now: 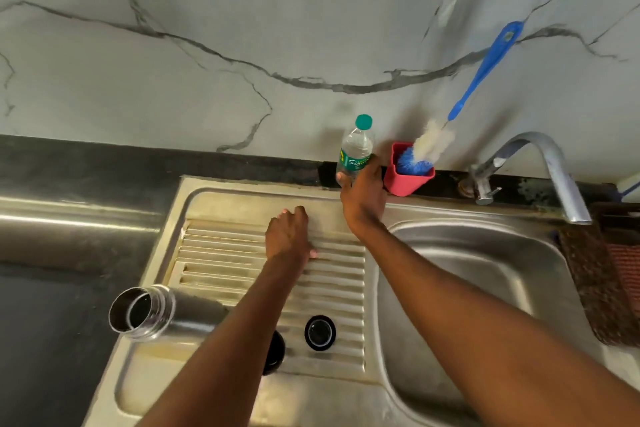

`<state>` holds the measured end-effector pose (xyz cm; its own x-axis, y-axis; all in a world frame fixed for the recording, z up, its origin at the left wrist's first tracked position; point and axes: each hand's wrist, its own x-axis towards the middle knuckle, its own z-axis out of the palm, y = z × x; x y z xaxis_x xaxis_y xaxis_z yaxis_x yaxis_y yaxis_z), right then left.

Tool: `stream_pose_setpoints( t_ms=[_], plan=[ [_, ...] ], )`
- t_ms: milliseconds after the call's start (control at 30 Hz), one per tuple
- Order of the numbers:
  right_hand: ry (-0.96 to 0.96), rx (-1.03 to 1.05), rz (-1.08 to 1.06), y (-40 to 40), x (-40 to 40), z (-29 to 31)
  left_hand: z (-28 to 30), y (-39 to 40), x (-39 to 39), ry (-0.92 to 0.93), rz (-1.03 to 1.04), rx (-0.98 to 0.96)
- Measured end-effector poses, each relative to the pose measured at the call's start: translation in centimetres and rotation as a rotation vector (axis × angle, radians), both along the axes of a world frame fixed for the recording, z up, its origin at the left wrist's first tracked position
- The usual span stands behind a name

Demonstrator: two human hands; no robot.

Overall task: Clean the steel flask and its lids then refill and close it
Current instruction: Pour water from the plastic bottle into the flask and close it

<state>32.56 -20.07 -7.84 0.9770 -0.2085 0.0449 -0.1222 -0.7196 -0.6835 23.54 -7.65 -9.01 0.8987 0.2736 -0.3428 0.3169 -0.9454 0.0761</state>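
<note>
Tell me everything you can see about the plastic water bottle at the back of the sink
The bottle is clear plastic with a green cap, which is on, and a green and yellow label around its lower body. It stands about upright, leaning slightly, at the back edge of the sink, against the marbled wall and just left of the red cup that holds a brush. The right hand grips its lower part, hiding the base, so whether it rests on the ledge is unclear. Its water level cannot be made out.

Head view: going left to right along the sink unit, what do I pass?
Open steel flask → left hand on the drainboard → plastic water bottle held by right hand → red cup with blue bottle brush → tap.
</note>
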Motion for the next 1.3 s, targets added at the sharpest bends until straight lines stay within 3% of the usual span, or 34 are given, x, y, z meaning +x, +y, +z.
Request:
stream_pose_setpoints(
  t_ms=[367, 633, 767, 900, 967, 1033, 1167, 1300],
  plan=[
    [0.074, 0.062, -0.107, 0.4, -0.3, -0.2, 0.2, 0.0, 0.0, -0.033, -0.045, 0.02],
    [-0.096, 0.237, -0.096, -2.1, -11.9, 0.6, 0.7, 0.0, -0.3, -0.061, -0.066, 0.003],
    [0.111, 0.368, 0.123, -3.5, -18.7, 0.7, 1.7, -0.3, -0.7, -0.051, -0.091, 0.004],
    [0.344, 0.334, 0.359, -4.4, -23.9, 0.6, 2.3, 0.6, -2.9, -0.065, -0.022, -0.174],
    [0.408, 0.261, 0.497, -4.5, -25.1, 0.1, 2.4, 0.9, -4.9, -0.149, 0.017, -0.297],
    [0.384, 0.114, 0.579, -4.6, -25.6, -0.6, 2.7, 1.0, -7.9, -0.352, 0.1, -0.481],
    [0.282, -0.122, 0.573, -4.0, -25.6, -1.1, 4.2, -0.1, -15.4, -0.707, 0.169, -0.712],
    [0.223, -0.171, 0.529, -4.0, -25.7, -0.8, 4.7, 0.1, -21.1, -0.871, 0.129, -0.837]
  ],
)
